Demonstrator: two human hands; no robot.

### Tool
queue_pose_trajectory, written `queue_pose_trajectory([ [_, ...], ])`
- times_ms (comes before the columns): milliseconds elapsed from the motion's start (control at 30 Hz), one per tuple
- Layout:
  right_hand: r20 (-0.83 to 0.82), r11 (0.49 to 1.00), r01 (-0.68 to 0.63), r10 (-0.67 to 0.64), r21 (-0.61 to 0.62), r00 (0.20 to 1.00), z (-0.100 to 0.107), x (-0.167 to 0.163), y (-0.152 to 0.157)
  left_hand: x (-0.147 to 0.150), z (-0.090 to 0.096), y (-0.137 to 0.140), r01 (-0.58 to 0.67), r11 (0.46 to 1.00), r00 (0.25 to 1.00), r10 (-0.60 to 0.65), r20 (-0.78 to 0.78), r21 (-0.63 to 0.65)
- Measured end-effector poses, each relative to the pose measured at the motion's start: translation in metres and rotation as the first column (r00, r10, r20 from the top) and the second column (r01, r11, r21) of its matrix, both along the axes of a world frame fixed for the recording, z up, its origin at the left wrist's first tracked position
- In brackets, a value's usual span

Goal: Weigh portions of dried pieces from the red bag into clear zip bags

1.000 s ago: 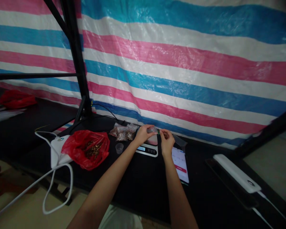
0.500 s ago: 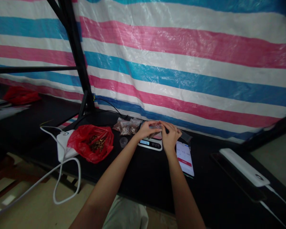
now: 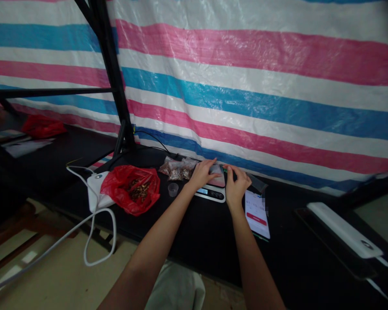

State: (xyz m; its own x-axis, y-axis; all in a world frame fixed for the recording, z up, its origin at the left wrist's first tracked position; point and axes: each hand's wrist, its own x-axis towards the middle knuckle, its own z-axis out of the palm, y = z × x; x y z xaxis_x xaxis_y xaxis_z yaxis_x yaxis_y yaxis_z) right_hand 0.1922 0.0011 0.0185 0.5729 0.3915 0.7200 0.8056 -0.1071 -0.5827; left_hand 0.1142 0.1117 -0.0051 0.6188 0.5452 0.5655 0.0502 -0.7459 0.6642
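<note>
Over the left part of a white digital scale (image 3: 217,197) with a lit display is my left hand (image 3: 202,175), its thumb and fingers apart. A pale, see-through patch (image 3: 216,169), perhaps a small plastic bag, shows on the scale's plate beside those fingers. Just right of the scale, my right hand (image 3: 237,185) has its fingers curled, thumb and forefinger close together; what they pinch, if anything, is too small to make out. Several clear bags of brown bits (image 3: 175,170) lie left of my left hand. A small clear cup (image 3: 173,189) stands near my left forearm.
A red plastic bag (image 3: 116,183) holding brown pieces lies open at left, against a white box (image 3: 95,193) with a cable. Right of my right hand lies a lit phone (image 3: 257,215). A white power bank (image 3: 342,228) rests farther right. A striped sheet (image 3: 245,99) hangs behind.
My hands have moved apart; earlier they met over the scale around a small clear bag with dark contents. The whole view has shifted slightly.
</note>
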Motion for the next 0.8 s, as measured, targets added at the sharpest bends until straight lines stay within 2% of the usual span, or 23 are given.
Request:
queue_pose_trajectory([
  [67,-0.009,0.999,-0.040,0.040,0.008,0.999,-0.001,0.001,0.000,0.001,0.000,-0.002,0.047,0.998,0.998,-0.049,-0.041,-0.035],
  [167,-0.021,0.994,-0.104,0.104,0.033,0.994,-0.002,-0.001,-0.001,-0.015,0.016,-0.016,0.063,0.993,0.996,-0.056,0.073,-0.096],
  [233,-0.010,0.989,-0.149,0.149,0.014,0.989,-0.002,-0.007,-0.002,-0.043,0.033,-0.033,0.013,0.996,0.983,0.004,0.183,-0.090],
  [333,0.093,0.957,-0.244,0.260,-0.155,0.961,-0.004,-0.027,-0.003,-0.113,0.047,-0.069,-0.169,0.982,0.959,0.184,0.215,-0.085],
  [400,0.204,0.899,-0.301,0.375,-0.318,0.904,-0.008,-0.045,-0.001,-0.166,0.042,-0.090,-0.344,0.935,0.919,0.355,0.174,-0.091],
  [467,0.291,0.832,-0.332,0.485,-0.445,0.825,-0.015,-0.063,0.003,-0.214,0.027,-0.103,-0.501,0.863,0.855,0.506,0.115,-0.071],
  [567,0.339,0.768,-0.355,0.578,-0.533,0.742,-0.027,-0.083,0.011,-0.265,0.001,-0.105,-0.696,0.718,0.717,0.696,0.029,-0.007],
  [667,0.321,0.752,-0.364,0.592,-0.549,0.739,-0.037,-0.095,0.019,-0.289,-0.016,-0.097,-0.815,0.579,0.579,0.815,-0.030,-0.017],
  [733,0.289,0.756,-0.367,0.578,-0.542,0.763,-0.041,-0.100,0.021,-0.291,-0.020,-0.093,-0.830,0.554,0.558,0.822,-0.109,-0.070],
  [800,0.239,0.756,-0.370,0.559,-0.539,0.794,-0.043,-0.105,0.021,-0.286,-0.020,-0.091,-0.823,0.555,0.568,0.802,-0.183,-0.121],
])
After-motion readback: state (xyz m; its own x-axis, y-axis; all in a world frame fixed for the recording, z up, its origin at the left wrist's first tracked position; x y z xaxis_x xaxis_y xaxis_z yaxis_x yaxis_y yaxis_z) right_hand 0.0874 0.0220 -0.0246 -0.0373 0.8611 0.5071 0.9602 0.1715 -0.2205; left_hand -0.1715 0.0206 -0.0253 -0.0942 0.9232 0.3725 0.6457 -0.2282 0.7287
